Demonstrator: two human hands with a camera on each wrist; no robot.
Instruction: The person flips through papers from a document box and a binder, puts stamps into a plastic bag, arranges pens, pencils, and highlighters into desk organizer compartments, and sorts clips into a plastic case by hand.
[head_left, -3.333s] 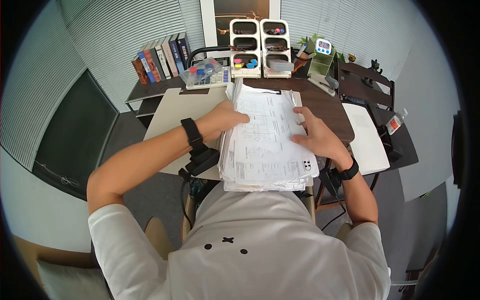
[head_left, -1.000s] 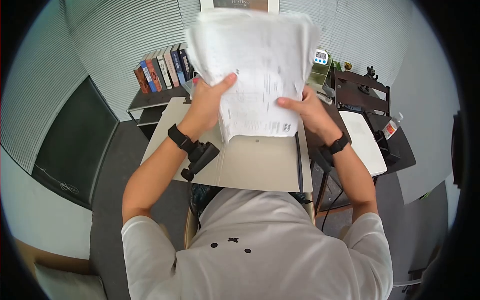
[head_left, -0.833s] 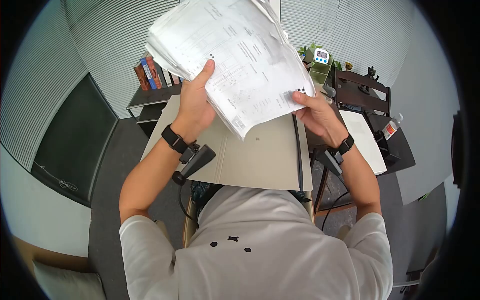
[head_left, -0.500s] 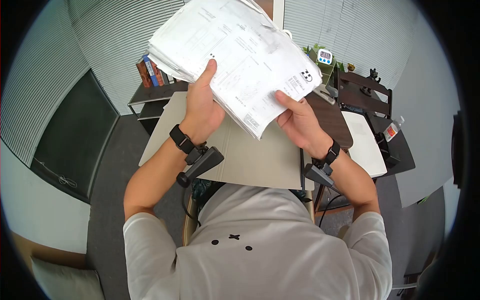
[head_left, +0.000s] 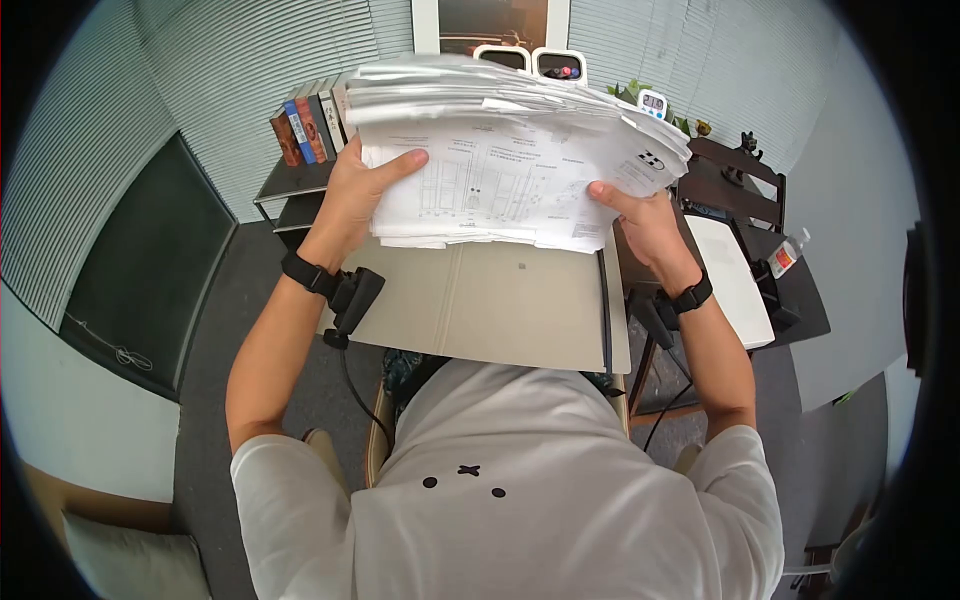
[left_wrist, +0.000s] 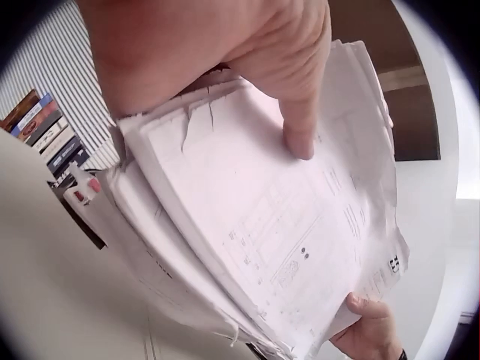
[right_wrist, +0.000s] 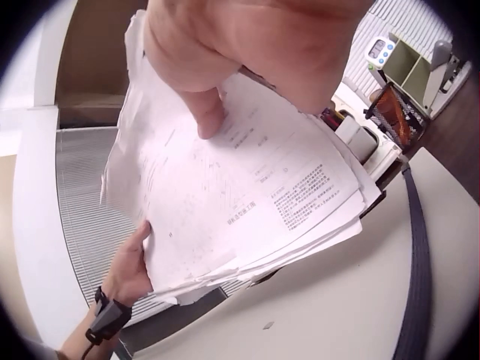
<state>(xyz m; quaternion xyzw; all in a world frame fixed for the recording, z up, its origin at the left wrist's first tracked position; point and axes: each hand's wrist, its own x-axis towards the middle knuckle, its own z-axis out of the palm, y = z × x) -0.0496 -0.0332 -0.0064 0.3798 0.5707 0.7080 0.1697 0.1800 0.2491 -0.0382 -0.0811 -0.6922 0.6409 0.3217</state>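
Head view: left hand (head_left: 350, 197) and right hand (head_left: 652, 230) pinch a thick paper stack (head_left: 500, 180) at nine and three o'clock.
I see each thumb pressed on the printed front sheet, the other fingers mostly hidden behind; I judge this two-sided grip keeps loose pages from sliding apart. The stack is tilted, raised off the beige folder (head_left: 500, 310), which lies at six o'clock, near the shirt (head_left: 560, 480), presumably for easy reach. Books (head_left: 310, 125) at nine and a timer (head_left: 653, 103) at two sit back, likely leaving working room.
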